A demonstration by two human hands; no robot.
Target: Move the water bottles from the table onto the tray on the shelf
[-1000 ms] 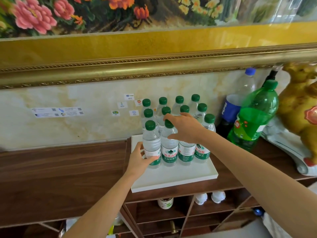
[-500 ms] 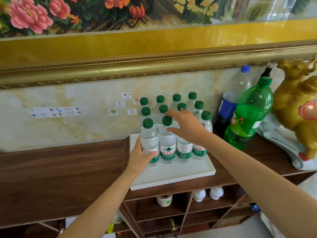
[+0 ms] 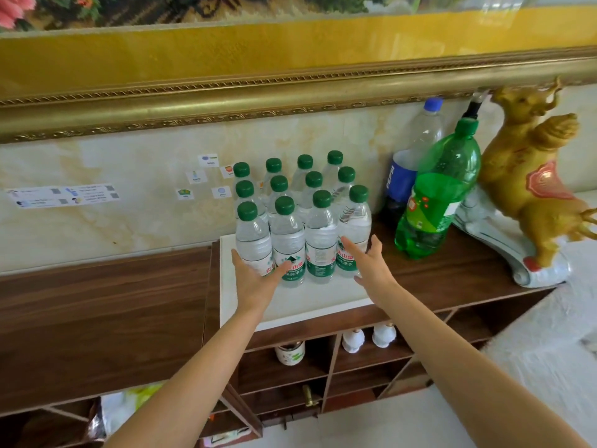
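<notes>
Up on the dark wood-grain shelf (image 3: 97, 312), twelve small water bottles (image 3: 303, 221) are standing upright in three rows of four on the flat white tray (image 3: 323, 302), filling its back half. The left hand (image 3: 255, 279) is cupping the front-left bottle (image 3: 253, 240) low on its side, thumb lying across the neighbouring label, fingers only loosely bent. The right hand (image 3: 371, 266) is hovering with fingers spread, fingertips just beside the front-right bottle (image 3: 353, 231); whether they are actually touching it is hard to tell. Each bottle is showing clear ribbed plastic, a green screw cap and a green-and-white label with red Chinese characters, too small to read fully. Just beside the tray, a tall clear bottle (image 3: 407, 166) is wearing a blue "PEPSI" band, and a big green soda bottle (image 3: 442, 189) is leaning next to a glossy golden animal figurine (image 3: 529, 176).
</notes>
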